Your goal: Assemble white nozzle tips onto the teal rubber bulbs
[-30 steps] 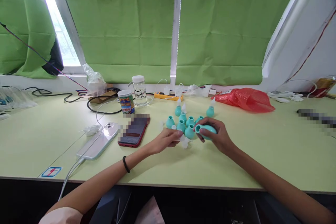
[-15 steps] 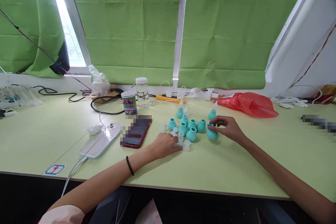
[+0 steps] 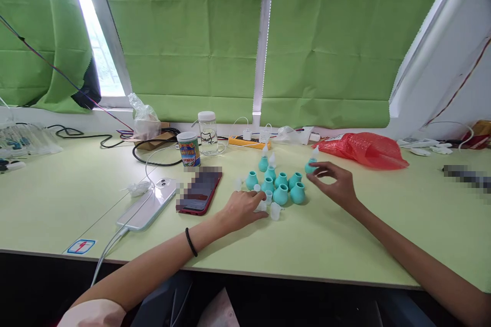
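Note:
Several teal rubber bulbs [image 3: 281,194] with open necks stand in a cluster on the table. Two bulbs behind them carry pointed translucent nozzles [image 3: 272,159]. My right hand [image 3: 333,181] reaches a separate teal bulb with a nozzle [image 3: 311,165]; thumb and forefinger are apart at its near side, and I see no firm grip. My left hand [image 3: 242,210] rests by small translucent plastic pieces [image 3: 275,211] in front of the cluster. Its thumb and forefinger are spread around some of these pieces, and the other fingers are partly hidden.
Left of the cluster lie a red-edged phone [image 3: 201,191] and a white phone [image 3: 148,204] with a charging cable. Behind stand a printed can [image 3: 188,149], a clear jar [image 3: 207,135] and a yellow power strip [image 3: 245,143]. A red plastic bag [image 3: 364,150] lies at the back right.
My right hand has let go of an open-necked bulb, which now stands against the cluster, and moved back to the nozzled bulb. The left thumb and forefinger have spread a little.

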A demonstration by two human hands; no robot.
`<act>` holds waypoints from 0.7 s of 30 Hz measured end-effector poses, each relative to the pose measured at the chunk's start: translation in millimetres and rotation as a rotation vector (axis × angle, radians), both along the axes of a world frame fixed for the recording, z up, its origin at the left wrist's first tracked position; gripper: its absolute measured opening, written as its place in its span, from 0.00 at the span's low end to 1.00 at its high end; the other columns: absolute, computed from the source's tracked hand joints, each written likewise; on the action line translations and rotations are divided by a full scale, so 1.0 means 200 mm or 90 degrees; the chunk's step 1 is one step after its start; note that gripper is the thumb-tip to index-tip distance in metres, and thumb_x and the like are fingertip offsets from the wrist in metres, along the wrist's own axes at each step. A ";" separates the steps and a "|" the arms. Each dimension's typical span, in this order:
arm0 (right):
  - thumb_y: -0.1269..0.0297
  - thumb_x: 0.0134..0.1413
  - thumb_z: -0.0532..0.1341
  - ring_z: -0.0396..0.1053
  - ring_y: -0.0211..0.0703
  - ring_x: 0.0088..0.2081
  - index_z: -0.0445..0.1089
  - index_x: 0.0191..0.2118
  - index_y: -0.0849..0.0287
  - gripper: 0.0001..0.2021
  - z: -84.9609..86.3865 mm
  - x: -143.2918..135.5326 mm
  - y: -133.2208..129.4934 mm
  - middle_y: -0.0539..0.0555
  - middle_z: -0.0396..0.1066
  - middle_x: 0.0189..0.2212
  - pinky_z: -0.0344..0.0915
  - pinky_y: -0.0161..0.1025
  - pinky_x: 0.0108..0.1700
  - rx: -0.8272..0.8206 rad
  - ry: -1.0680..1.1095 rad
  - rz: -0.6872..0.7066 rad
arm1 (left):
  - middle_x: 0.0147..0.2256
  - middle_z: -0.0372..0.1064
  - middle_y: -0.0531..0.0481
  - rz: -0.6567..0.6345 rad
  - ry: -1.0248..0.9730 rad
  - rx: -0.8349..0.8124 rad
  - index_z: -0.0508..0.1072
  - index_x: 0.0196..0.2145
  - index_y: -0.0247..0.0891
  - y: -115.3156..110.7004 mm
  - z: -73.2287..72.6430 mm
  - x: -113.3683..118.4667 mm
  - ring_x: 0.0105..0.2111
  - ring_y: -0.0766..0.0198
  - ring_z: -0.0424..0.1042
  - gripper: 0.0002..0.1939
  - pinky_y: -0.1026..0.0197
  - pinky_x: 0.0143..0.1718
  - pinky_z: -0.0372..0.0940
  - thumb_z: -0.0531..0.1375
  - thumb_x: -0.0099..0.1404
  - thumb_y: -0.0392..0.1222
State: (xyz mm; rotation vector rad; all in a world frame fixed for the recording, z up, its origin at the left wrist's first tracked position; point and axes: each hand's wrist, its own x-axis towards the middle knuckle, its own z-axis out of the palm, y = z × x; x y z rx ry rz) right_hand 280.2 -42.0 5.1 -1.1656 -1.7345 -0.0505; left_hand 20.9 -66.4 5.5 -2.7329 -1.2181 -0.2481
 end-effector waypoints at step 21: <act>0.64 0.46 0.51 0.55 0.51 0.42 0.59 0.46 0.60 0.18 -0.16 0.09 0.37 0.60 0.52 0.39 0.58 0.48 0.40 -0.030 -0.185 -0.238 | 0.25 0.66 0.49 -0.031 -0.030 0.023 0.63 0.31 0.37 -0.03 0.00 -0.01 0.25 0.61 0.66 0.17 0.64 0.23 0.54 0.48 0.55 0.54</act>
